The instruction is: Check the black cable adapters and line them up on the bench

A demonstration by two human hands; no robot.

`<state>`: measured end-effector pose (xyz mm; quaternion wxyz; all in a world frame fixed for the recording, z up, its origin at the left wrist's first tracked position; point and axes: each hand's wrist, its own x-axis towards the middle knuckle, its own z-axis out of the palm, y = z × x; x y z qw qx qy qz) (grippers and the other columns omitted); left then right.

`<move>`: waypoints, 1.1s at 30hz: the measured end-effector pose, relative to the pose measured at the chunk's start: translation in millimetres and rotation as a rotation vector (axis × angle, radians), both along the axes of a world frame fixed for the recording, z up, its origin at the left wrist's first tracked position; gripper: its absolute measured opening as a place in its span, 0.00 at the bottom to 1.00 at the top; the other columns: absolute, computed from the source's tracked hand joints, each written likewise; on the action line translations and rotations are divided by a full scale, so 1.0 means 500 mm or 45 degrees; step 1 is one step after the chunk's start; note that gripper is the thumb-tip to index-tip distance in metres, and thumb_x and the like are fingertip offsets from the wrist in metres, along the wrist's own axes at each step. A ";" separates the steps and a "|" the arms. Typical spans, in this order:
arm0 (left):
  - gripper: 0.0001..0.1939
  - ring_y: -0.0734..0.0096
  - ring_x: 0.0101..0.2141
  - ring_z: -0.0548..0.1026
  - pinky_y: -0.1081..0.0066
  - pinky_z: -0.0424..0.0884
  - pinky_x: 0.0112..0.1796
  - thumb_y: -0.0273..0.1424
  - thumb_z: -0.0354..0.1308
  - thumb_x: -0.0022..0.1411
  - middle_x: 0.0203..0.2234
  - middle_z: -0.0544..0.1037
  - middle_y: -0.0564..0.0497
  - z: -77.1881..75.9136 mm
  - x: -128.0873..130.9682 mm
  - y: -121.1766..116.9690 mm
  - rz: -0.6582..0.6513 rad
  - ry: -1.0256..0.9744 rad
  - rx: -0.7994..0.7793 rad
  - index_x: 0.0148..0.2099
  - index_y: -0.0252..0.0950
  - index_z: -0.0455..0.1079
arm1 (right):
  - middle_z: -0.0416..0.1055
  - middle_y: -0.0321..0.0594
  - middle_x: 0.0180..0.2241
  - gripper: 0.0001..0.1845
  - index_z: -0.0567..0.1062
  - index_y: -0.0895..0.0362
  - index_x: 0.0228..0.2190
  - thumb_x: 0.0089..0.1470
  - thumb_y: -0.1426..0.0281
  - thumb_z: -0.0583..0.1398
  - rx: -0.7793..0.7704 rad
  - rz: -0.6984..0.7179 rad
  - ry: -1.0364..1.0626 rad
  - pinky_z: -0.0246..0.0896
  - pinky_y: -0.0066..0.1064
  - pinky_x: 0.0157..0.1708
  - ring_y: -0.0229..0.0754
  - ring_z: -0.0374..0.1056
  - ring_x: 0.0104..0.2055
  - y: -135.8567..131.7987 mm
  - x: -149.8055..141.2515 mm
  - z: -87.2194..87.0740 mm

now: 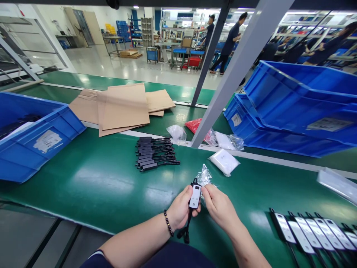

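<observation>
A small black box with a white face and short black cables (pixel 195 197) is gripped in my left hand (pixel 180 208), loop end up, cable ends hanging below. My right hand (pixel 220 206) is closed, thumb and finger pressed together at the upper right edge of the box; what they pinch is hidden. Crinkled clear plastic (pixel 205 173) lies just behind the hands. Farther off, several black boxes with cables (pixel 152 153) lie in a stack of rows. At the lower right, several white-faced boxes (pixel 315 230) are lined up side by side.
A blue bin (pixel 55 126) with black items stands at left; stacked blue bins (pixel 292 100) stand at right. Flat cardboard (pixel 122 108), a white packet (pixel 224 162) and a red bag (pixel 193 125) lie on the green table (pixel 97 178). A slanted post (pixel 234 63) rises ahead. People work beyond.
</observation>
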<state>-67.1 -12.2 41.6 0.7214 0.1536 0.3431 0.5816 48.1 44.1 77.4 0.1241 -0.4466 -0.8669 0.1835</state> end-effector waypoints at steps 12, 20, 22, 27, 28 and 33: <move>0.24 0.77 0.20 0.65 0.77 0.53 0.17 0.50 0.46 0.51 0.22 0.66 0.51 0.003 -0.009 0.012 0.128 -0.071 -0.126 0.34 0.31 0.60 | 0.63 0.37 0.22 0.18 0.65 0.57 0.21 0.55 0.62 0.45 0.181 -0.022 -0.432 0.46 0.26 0.20 0.36 0.61 0.22 0.066 0.034 -0.038; 0.23 0.74 0.23 0.66 0.74 0.57 0.21 0.46 0.45 0.55 0.24 0.67 0.48 0.011 -0.019 0.014 0.190 -0.128 -0.061 0.37 0.29 0.63 | 0.64 0.36 0.25 0.14 0.65 0.56 0.28 0.50 0.58 0.50 0.230 -0.265 -0.174 0.51 0.25 0.22 0.36 0.62 0.24 0.054 0.057 -0.020; 0.22 0.73 0.26 0.67 0.73 0.59 0.24 0.45 0.44 0.56 0.26 0.68 0.48 0.013 -0.016 0.012 0.225 -0.147 -0.029 0.37 0.29 0.63 | 0.64 0.35 0.23 0.13 0.66 0.55 0.27 0.51 0.59 0.50 0.088 -0.168 0.022 0.52 0.25 0.24 0.35 0.61 0.24 0.009 0.053 -0.007; 0.22 0.75 0.26 0.66 0.72 0.60 0.30 0.44 0.42 0.58 0.25 0.68 0.48 0.009 0.000 0.000 0.115 -0.122 0.017 0.38 0.29 0.64 | 0.64 0.34 0.22 0.12 0.67 0.56 0.22 0.52 0.65 0.51 -0.211 0.121 0.142 0.51 0.24 0.25 0.34 0.60 0.25 -0.094 0.018 -0.040; 0.23 0.74 0.26 0.66 0.71 0.60 0.31 0.44 0.42 0.57 0.25 0.68 0.48 0.006 0.003 -0.003 0.043 -0.107 0.012 0.38 0.29 0.64 | 0.63 0.33 0.20 0.13 0.65 0.56 0.19 0.52 0.66 0.50 -0.213 0.106 0.144 0.50 0.24 0.24 0.33 0.59 0.23 -0.105 0.018 -0.048; 0.21 0.71 0.32 0.68 0.73 0.60 0.29 0.44 0.45 0.56 0.32 0.68 0.45 -0.009 0.007 -0.014 -0.377 0.131 0.069 0.42 0.32 0.63 | 0.60 0.33 0.18 0.17 0.59 0.57 0.16 0.54 0.66 0.48 -0.146 -0.091 0.038 0.47 0.24 0.22 0.32 0.57 0.21 -0.114 0.109 -0.048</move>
